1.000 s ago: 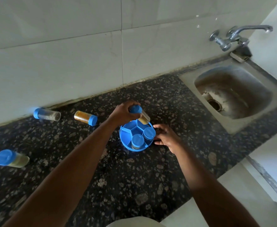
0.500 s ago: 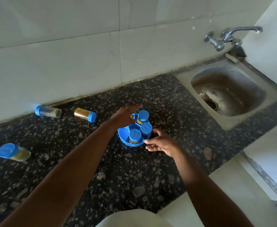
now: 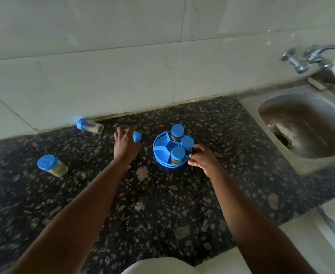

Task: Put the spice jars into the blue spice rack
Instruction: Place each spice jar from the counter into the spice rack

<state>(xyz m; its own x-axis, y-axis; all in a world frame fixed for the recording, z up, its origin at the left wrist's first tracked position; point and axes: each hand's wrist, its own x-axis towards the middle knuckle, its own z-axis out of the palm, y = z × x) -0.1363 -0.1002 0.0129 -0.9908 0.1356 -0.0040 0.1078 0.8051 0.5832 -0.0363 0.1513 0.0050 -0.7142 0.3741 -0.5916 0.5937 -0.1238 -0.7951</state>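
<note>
The round blue spice rack [image 3: 159,148] stands on the dark speckled counter, with three blue-capped jars upright in its right-side slots: a back jar [image 3: 177,130], a right jar [image 3: 187,142] and a front jar [image 3: 178,153]. My right hand [image 3: 203,160] pinches the rack's rim at its right side. My left hand [image 3: 126,144] lies with spread fingers over an orange spice jar [image 3: 137,137] that rests on its side left of the rack; only its blue cap shows clearly. Two more jars lie loose: one by the wall [image 3: 90,126], one at the left [image 3: 52,165].
A steel sink [image 3: 301,169] is sunk into the counter at the right, with a metal tap [image 3: 309,58] on the wall above it. White tiles back the counter. The counter's front edge runs along the bottom right.
My left hand let go of the jar it set in the rack's back slot and swung left onto the orange jar. My right hand stayed on the rack.
</note>
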